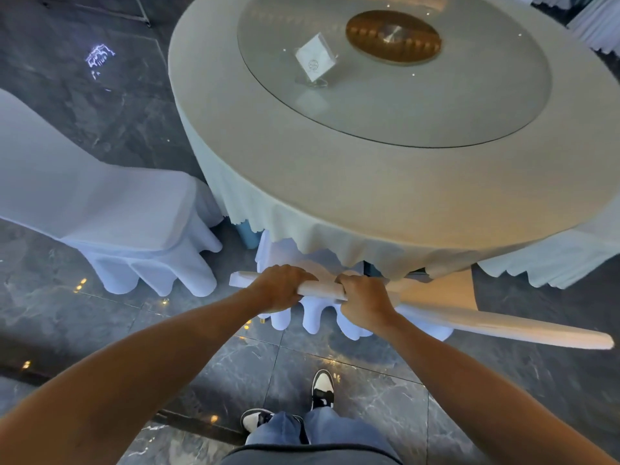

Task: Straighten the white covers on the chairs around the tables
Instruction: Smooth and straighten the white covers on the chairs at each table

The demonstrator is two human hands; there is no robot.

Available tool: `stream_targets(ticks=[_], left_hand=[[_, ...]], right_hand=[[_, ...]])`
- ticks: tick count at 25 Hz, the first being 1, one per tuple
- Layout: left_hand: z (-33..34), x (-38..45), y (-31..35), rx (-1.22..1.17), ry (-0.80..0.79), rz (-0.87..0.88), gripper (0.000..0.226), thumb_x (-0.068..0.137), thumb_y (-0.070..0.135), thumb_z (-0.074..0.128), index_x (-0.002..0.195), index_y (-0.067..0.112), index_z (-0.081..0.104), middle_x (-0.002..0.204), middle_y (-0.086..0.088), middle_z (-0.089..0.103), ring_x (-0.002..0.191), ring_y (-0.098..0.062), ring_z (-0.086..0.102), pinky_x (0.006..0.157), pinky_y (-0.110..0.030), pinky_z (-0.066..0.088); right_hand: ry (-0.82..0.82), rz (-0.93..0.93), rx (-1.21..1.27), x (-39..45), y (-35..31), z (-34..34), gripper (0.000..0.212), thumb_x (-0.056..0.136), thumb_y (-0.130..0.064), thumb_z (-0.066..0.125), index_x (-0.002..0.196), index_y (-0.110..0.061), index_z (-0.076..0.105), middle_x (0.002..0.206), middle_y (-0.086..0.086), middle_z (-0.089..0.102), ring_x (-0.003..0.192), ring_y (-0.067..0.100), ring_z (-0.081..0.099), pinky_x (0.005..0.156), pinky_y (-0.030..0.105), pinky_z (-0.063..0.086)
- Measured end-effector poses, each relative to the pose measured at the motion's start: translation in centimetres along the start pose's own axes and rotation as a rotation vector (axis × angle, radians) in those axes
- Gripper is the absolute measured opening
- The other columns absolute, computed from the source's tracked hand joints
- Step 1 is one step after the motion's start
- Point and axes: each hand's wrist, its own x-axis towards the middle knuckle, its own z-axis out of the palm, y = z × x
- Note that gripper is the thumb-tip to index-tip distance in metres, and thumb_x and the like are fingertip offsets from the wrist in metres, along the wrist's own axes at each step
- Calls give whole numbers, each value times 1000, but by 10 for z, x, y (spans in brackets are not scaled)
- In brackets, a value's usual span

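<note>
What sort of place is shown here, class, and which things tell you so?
Probably a banquet hall or restaurant: a round table with pale cloth, a glass turntable on it, and white fabric-covered chairs around it.

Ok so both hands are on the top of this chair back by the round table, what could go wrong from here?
1. The left hand and right hand grip the chair cover close together, so a hard tug may bunch it instead of smoothing it.
2. The chair is tucked under the tablecloth; pulling it could drag the hem.
3. The cover's skirt pools on the floor near the shoes, a possible trip.
</note>
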Motion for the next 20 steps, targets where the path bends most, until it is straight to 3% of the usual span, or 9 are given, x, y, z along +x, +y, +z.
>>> stream_targets(ticks=[3, 9, 13, 15, 18, 20], left_hand=[[1, -2, 2, 4, -1, -48, 44, 92, 30, 47, 65, 64, 47, 54, 18, 49, 67, -11, 58, 63, -26, 45], [1, -7, 13, 28, 11, -52, 52, 90, 23, 45, 65, 69, 43, 54, 15, 46, 65, -16, 53, 61, -29, 41], [-1, -11, 15, -11, -16, -109, 35, 86, 22, 44, 74, 55, 47, 52, 13, 48, 64, -16, 56, 67, -33, 53], [-2, -10, 8, -37, -63, -101, 33, 83, 24, 43, 70, 53, 51, 64, 11, 58, 68, -18, 62, 64, -36, 55], [-5, -11, -13, -46, -117, -20, 24, 87, 26, 52, 96, 47, 58, 87, 11, 64, 70, -14, 58, 58, -28, 40], [-13, -15, -36, -78, -126, 13, 34, 89, 32, 56, 120, 47, 56, 98, 13, 65, 78, -12, 58, 62, -25, 37]], right_hand=[[-40, -14, 2, 1, 2, 5, 27, 73, -16, 63, 99, -18, 69, 73, 7, 69, 63, 29, 61, 51, 27, 29], [-42, -15, -5, -2, 7, 7, 27, 71, -17, 61, 94, -22, 72, 72, 2, 68, 62, 24, 56, 49, 26, 22], [3, -40, 11, -2, 9, 14, 27, 66, -24, 52, 83, -20, 72, 64, 2, 64, 55, 24, 50, 52, 26, 26], [-25, -30, 12, 0, 7, 6, 28, 67, -26, 52, 86, -20, 72, 69, 4, 66, 59, 22, 46, 55, 26, 29], [-203, -21, -23, 9, -4, -16, 29, 72, -24, 56, 99, -21, 67, 89, 4, 68, 70, 22, 48, 60, 27, 35], [-413, -18, 48, 22, -18, -33, 33, 76, -32, 57, 108, -25, 62, 103, 1, 65, 81, 20, 53, 60, 28, 36]])
